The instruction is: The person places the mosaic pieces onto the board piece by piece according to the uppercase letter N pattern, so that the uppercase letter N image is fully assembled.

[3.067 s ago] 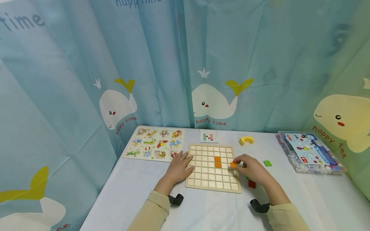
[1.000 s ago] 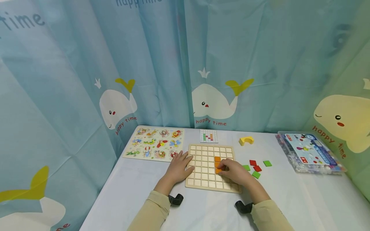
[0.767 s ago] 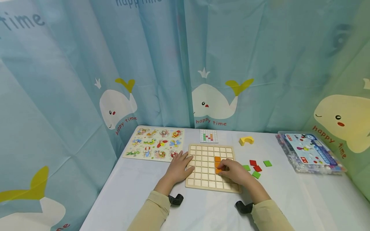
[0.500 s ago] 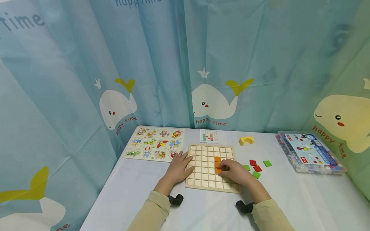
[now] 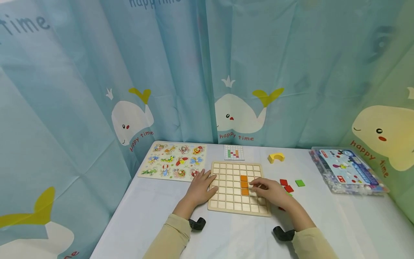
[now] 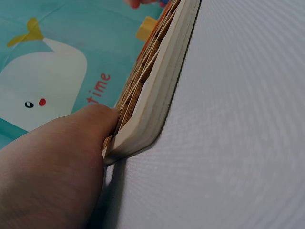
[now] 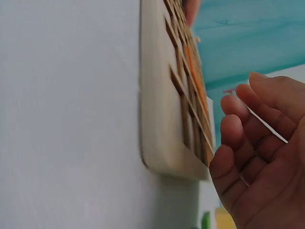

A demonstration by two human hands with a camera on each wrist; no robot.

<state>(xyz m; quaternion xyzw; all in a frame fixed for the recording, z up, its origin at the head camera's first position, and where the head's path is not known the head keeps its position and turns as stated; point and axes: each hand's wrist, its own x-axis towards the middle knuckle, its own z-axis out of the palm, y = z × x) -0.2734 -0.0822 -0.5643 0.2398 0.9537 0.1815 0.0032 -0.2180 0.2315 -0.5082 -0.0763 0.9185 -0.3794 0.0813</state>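
A wooden grid board [image 5: 226, 194] lies on the table. Three orange square tiles [image 5: 244, 184] sit in a column in its cells, right of the middle. My left hand [image 5: 198, 189] rests on the board's left edge with fingers extended. In the left wrist view its thumb [image 6: 102, 117] lies at the board's near corner. Just right of the orange column, my right hand [image 5: 271, 190] hovers over the board, fingers loosely bent. The right wrist view shows those fingers [image 7: 232, 131] curved, with nothing between them.
Loose red tiles [image 5: 289, 188] and green tiles [image 5: 300, 183] lie right of the board, some partly behind my right hand. Behind it lie a small pattern card [image 5: 234, 153] and a yellow arch block [image 5: 276, 158]. An insect puzzle board [image 5: 173, 160] is left, a clear plastic box [image 5: 349, 171] right.
My right hand brought an orange tile from the board's right edge to the foot of the column, pressed there, then let go and drew back right. The left hand has stayed put.
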